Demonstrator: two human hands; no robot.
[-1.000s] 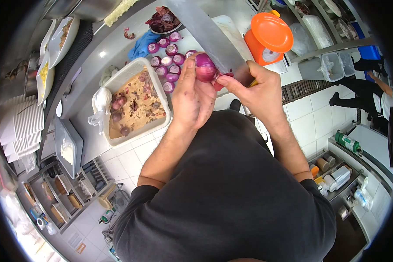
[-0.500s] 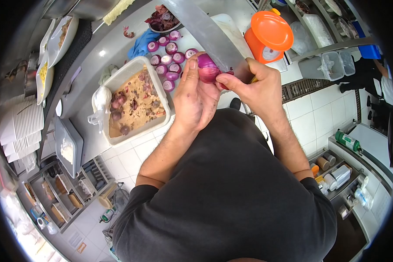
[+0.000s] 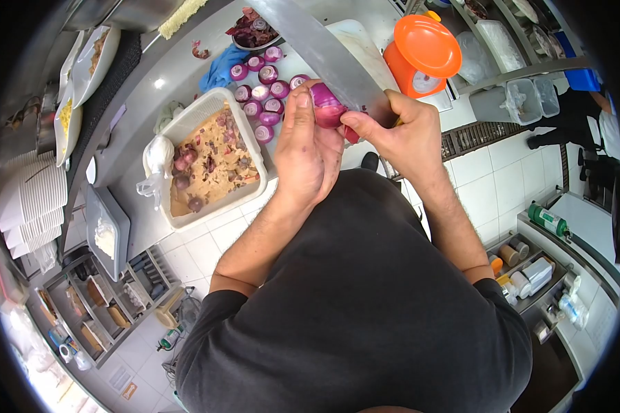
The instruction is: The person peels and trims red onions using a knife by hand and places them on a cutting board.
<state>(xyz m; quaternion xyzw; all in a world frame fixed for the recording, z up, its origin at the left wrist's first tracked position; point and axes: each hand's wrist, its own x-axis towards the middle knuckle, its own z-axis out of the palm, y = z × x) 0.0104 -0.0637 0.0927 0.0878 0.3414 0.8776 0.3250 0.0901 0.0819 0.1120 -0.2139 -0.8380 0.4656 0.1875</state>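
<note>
My left hand [image 3: 304, 153] is closed around a red onion [image 3: 326, 103], holding it up in front of my chest. My right hand [image 3: 410, 135] grips a large knife [image 3: 337, 60] by its handle, of which a bit of yellow shows. The broad blade points up and to the left, passing behind the onion. With the thumb of that same hand I press a flap of red onion skin [image 3: 351, 133] at the onion's lower right side. The other fingers of my right hand are mostly hidden.
Several peeled red onions [image 3: 280, 89] stand on the metal counter beside a blue cloth [image 3: 222, 67] and a bowl of skins [image 3: 253, 33]. A white crate [image 3: 260, 167] holds unpeeled onions. To the right are a white cutting board [image 3: 355, 40] and an orange scale [image 3: 427, 47].
The skin flap under my right thumb has been pulled a little further down from the onion. Both hands stay nearly in place, and the view has shifted slightly.
</note>
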